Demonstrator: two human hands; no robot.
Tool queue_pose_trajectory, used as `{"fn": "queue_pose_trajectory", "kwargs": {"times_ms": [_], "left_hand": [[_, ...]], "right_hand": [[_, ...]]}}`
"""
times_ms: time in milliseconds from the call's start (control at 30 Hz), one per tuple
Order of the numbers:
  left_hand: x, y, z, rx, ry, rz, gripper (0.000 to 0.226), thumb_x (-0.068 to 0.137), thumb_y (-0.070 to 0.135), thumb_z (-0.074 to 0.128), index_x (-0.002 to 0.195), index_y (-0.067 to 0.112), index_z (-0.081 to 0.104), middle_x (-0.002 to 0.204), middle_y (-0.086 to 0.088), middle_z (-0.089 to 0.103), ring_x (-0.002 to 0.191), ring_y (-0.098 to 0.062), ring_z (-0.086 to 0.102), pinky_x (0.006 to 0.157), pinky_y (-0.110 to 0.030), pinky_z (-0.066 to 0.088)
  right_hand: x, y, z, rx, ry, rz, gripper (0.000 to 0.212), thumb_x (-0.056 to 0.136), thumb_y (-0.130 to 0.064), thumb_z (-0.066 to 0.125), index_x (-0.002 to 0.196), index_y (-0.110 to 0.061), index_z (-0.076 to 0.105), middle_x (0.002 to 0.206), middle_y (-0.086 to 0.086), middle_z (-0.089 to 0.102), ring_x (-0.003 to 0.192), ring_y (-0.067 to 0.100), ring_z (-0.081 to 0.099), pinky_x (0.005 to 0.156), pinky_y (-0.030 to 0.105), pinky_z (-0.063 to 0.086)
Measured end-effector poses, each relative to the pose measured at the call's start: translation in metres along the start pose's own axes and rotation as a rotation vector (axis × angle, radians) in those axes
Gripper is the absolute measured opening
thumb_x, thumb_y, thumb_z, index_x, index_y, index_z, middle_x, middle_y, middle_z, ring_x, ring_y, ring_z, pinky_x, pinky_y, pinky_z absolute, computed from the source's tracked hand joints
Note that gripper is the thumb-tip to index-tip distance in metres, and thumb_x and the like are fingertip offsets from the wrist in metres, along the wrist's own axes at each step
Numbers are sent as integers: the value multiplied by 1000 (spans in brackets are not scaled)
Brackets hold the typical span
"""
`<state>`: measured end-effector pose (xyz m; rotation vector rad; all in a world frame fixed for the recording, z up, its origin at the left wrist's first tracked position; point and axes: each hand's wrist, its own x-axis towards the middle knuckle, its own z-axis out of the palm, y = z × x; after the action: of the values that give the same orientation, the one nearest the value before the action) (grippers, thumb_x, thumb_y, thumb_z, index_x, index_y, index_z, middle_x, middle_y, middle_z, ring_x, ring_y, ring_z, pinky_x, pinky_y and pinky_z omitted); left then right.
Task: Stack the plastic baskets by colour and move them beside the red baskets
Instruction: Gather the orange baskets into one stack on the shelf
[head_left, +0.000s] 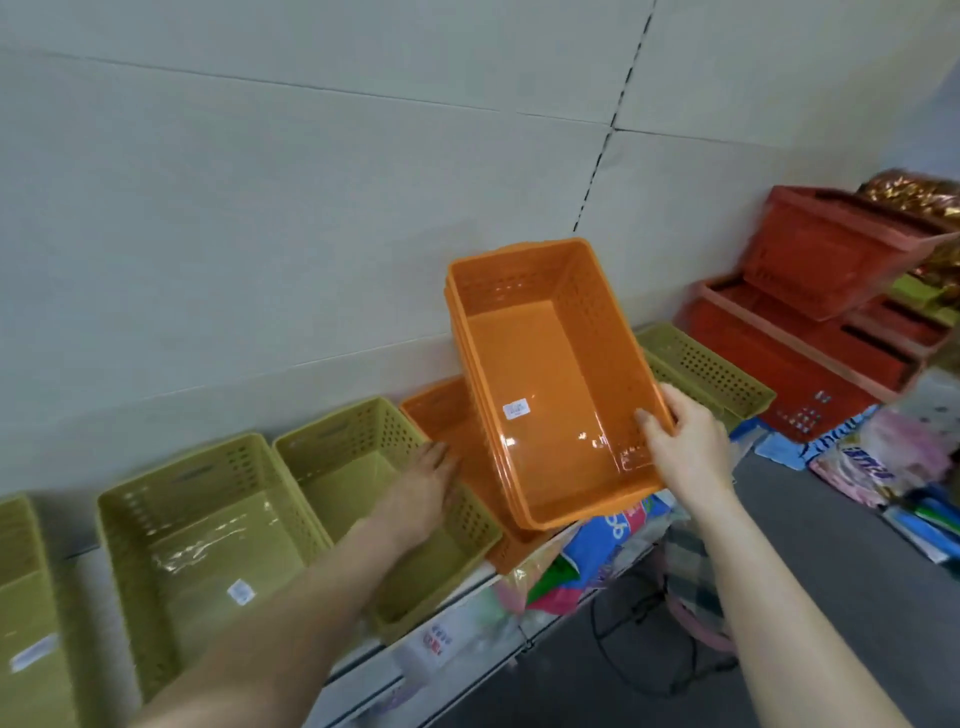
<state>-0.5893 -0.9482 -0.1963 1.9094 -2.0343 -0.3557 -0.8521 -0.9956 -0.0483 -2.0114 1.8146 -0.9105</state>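
Several nested orange baskets (550, 384) are gripped at the near rim by the right hand (685, 441) above the shelf (457, 587), and should be lowered squarely into the loose orange one (441, 410) steadied by the flat, open left hand (421, 488).

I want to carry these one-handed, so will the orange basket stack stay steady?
Probably light: the right hand alone holds the orange basket stack by one rim. The nested baskets look loose, so they may slide apart. Glossy plastic could slip in that grip.

Right hand (685, 441) clenched, left hand (423, 488) flat.
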Motion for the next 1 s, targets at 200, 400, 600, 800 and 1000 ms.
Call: {"fn": "queue_pose_trajectory", "kwargs": {"times_ms": [200,400,600,800,1000], "left_hand": [[13,-16,6,192,-77,-77,47,98,46,25,133,24,47,149,-3,41,146,-26,24,118,-41,24],[-14,-23,7,-54,38,-184,44,97,36,44,140,35,32,162,10,16,100,-19,69,84,-30,55],[-21,-2,15,-226,71,-463,62,99,34,42,153,26,12,124,-14,67,108,-28,66,90,-36,49],[1,39,-3,-213,346,-558,43,100,34,41,136,12,53,140,-8,56,120,-31,59,96,-33,45],[27,84,7,-445,457,-831,38,102,30,35,104,8,67,105,-24,69,97,-37,63,71,-32,38]], "right_hand": [[57,19,28,-29,-235,29,33,92,-29,63,125,-26,64,109,3,73,96,27,69,89,46,55],[82,27,70,-36,-486,-66,22,89,-26,64,109,-36,67,99,-8,73,93,23,68,89,45,53],[89,43,104,-231,-636,-160,26,91,-18,60,115,-28,62,99,2,69,90,25,65,79,31,49],[88,55,119,-331,-611,-275,29,95,-20,53,123,-19,48,101,9,66,98,32,64,75,33,45],[97,75,103,-175,-775,-229,15,97,-30,50,110,-21,51,97,1,62,92,23,63,80,33,47]]}}
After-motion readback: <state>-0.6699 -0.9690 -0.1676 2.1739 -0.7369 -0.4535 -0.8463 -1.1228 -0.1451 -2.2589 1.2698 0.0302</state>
